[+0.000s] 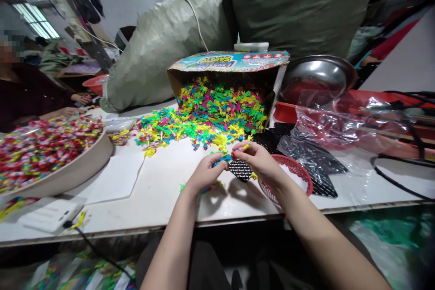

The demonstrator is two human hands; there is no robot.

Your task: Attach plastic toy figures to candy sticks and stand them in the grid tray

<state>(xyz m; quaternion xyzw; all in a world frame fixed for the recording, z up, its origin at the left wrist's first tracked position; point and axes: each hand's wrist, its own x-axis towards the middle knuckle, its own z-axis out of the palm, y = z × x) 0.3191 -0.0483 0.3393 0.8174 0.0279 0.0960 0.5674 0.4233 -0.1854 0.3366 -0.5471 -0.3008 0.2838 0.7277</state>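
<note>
Near the middle of the table, my left hand (207, 172) pinches a small blue plastic figure (223, 158). My right hand (261, 163) is closed on a small red-and-yellow piece (242, 148), close beside the blue figure; whether the two touch I cannot tell. Just beyond my fingers lies a spread of loose figures (170, 127) in green, yellow, blue and pink. They spill from a cardboard box (227, 62) tipped on its side. Under my right wrist stands a red plastic basket (308, 181) with something white inside. A black-and-white patterned piece (240, 170) shows between my hands.
A large beige basin (102, 150) heaped with small red and yellow pieces stands at the left, by white paper (118, 179). Clear plastic bags (326, 122) and a metal bowl (317, 77) are at the right. Big sacks (163, 45) rise behind. Another person's hand (81, 99) shows far left.
</note>
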